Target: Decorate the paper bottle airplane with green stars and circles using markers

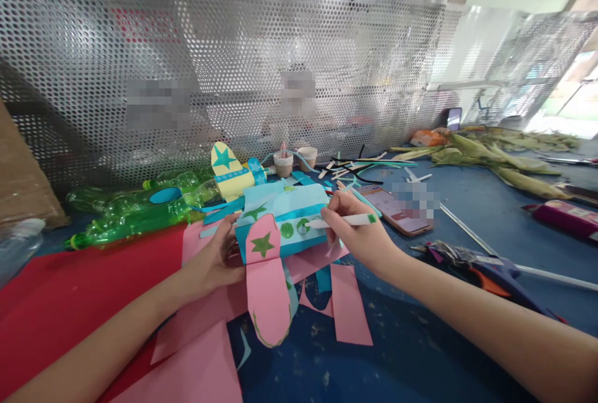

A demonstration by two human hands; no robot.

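My left hand (pixel 223 258) is wrapped round the left end of a blue paper craft (pixel 303 202) near the middle of the view. A pink rounded paper strip (pixel 270 294) with a green star hangs over its front. Green circles lie along a pale band on the craft. Pinched in my right hand (pixel 348 219) is a white marker (pixel 359 220) with a green end; its tip is at the right circle. Behind the craft stands a yellow and blue paper piece (pixel 228 169) with a star.
Green plastic bottles (pixel 140 219) lie at the left beside red paper (pixel 93 266). Pink sheets (pixel 205 359) spread in front. To the right are a phone (pixel 397 210), a glue gun (pixel 486 275) and corn husks (pixel 490 157). A perforated metal screen (pixel 261 48) stands behind.
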